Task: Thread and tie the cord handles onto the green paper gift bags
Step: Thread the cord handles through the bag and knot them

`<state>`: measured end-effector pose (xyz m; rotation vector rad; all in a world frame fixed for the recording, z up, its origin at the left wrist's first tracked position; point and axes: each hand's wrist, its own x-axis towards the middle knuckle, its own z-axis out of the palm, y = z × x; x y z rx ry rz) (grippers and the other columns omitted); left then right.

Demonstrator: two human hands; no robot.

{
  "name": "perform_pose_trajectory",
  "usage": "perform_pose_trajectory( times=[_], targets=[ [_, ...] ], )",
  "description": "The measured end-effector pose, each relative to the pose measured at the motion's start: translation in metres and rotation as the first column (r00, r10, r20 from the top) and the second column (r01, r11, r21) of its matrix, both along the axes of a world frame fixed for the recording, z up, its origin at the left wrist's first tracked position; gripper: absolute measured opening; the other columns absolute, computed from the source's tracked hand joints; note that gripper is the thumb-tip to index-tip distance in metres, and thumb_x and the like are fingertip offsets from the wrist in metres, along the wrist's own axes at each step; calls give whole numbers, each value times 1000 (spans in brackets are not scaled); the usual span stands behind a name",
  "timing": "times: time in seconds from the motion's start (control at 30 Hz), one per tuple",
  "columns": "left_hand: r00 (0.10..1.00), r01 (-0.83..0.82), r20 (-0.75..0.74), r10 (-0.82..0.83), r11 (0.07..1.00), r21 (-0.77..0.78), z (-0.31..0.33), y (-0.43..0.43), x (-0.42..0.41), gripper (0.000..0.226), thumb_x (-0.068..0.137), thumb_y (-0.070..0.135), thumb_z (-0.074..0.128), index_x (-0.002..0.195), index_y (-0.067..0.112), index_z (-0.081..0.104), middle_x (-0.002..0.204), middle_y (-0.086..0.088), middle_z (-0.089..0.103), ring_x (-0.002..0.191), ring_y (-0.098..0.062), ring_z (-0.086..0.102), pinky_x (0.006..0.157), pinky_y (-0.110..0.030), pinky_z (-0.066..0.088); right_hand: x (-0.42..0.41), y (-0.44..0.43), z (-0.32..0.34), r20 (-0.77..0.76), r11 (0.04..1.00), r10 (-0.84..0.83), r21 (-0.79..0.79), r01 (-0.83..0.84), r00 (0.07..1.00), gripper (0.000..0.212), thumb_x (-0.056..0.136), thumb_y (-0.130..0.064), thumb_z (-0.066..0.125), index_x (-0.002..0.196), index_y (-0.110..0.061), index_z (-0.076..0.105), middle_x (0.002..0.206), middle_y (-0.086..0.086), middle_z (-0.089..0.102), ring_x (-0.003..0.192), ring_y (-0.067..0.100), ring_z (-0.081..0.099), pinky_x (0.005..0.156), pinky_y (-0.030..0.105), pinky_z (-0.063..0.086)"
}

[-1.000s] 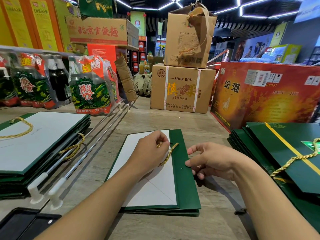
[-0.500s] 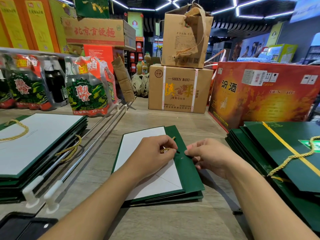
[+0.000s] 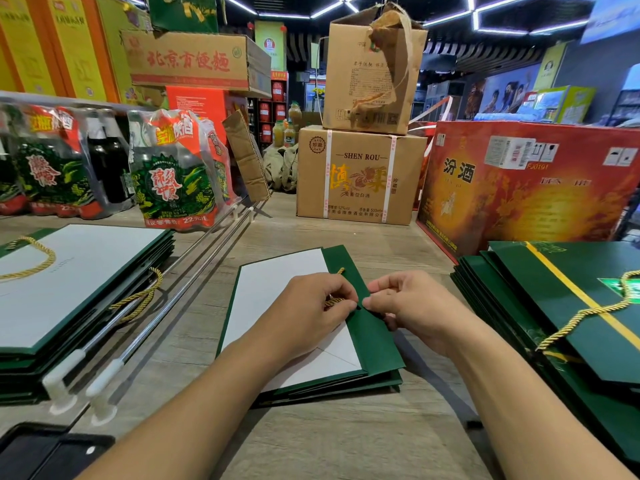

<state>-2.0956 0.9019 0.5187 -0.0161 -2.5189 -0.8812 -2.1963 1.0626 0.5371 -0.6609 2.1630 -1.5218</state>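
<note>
Between both hands (image 3: pixel 360 304), gold cord (image 3: pixel 334 301) meets the green bag (image 3: pixel 375 336).

Bag (image 3: pixel 372 327) coloured dark green with a white panel; cord (image 3: pixel 334 301) twisted gold; floor (image 3: pixel 346 441) grey wood-grained; box (image 3: pixel 540 188) red-orange.

A flat green paper gift bag (image 3: pixel 375 341) lies folded on the wooden floor, its white inner side (image 3: pixel 277 289) turned up and a green band along its right edge. A twisted gold cord (image 3: pixel 335 299) lies on this band, one end pointing away. A stack of finished bags (image 3: pixel 79 282) with cord handles lies at the left, another green stack (image 3: pixel 561 306) at the right.
</note>
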Motion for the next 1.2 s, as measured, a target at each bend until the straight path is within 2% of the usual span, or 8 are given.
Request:
perform_pose_trajectory(
  times=[0.27, 0.5, 0.6, 0.77, 0.87, 0.97, 1.1, 1.2],
  targets=[
    [1000, -27, -15, 26, 998, -58, 0, 2, -2, 4, 93, 26, 71, 93, 28, 74, 94, 12, 65, 89, 0, 56, 73, -7, 37, -3, -2, -2, -1, 997, 29, -69, -29, 1000, 14, 93, 4, 63, 102, -2, 72, 83, 11, 69, 61, 13, 56, 51, 23, 43],
    [982, -75, -164, 94, 990, 118, 6, -5, 0, 11, 93, 21, 70, 88, 31, 70, 90, 16, 67, 90, 2, 60, 74, -7, 39, -3, 6, 5, 45, 928, 244, -300, -220, 969, 31, 93, 11, 59, 118, -5, 67, 98, 7, 77, 81, 13, 69, 65, 24, 45],
    [983, -71, -162, 90, 991, 117, 6, -4, 1, 9, 93, 21, 70, 89, 29, 71, 91, 16, 68, 90, 1, 60, 75, -7, 39, 3, 3, 2, -47, 927, 229, -295, -233, 972, 26, 93, 3, 66, 118, -3, 65, 92, 4, 78, 80, 12, 74, 66, 20, 55],
    [989, -71, -119, 86, 989, 126, 6, -5, 1, 12, 93, 22, 71, 90, 33, 71, 90, 18, 69, 88, 4, 60, 73, -5, 40, 4, -2, -5, -172, 957, 156, -218, -192, 973, 19, 93, -3, 70, 112, -3, 68, 83, 4, 74, 67, 6, 70, 56, 17, 52],
    [995, -61, -73, 70, 991, 116, 8, -7, 2, 11, 93, 21, 71, 95, 32, 73, 92, 18, 69, 88, 5, 61, 74, -5, 41, 0, -4, -6, -196, 966, 175, -153, -206, 965, 16, 97, -8, 67, 112, -7, 72, 86, 1, 77, 71, 5, 70, 58, 17, 52],
    [996, -66, -52, 70, 994, 86, 8, -9, 2, 8, 93, 23, 71, 94, 32, 72, 91, 18, 69, 87, 7, 60, 73, -6, 41, -4, -3, -7, -284, 974, 193, -62, -218, 939, 20, 102, -9, 59, 108, -16, 77, 97, -4, 79, 89, 7, 73, 74, 19, 53],
    [997, -73, -33, 75, 995, 68, 8, -8, 2, 6, 97, 24, 66, 94, 25, 70, 90, 16, 67, 86, 7, 58, 71, -6, 40, -3, -4, -5, -222, 975, 179, -88, -202, 959, 22, 102, -9, 58, 101, -15, 79, 87, -8, 78, 76, -3, 68, 65, 11, 48],
    [994, -101, -20, 104, 988, 121, 9, -8, 1, 11, 102, 27, 57, 94, 25, 65, 88, 14, 65, 82, 4, 56, 67, -9, 39, -2, -4, -4, -124, 977, 155, -127, -171, 980, 28, 104, -21, 57, 94, -13, 82, 84, 2, 76, 73, 7, 62, 70, 25, 44]
  ],
)
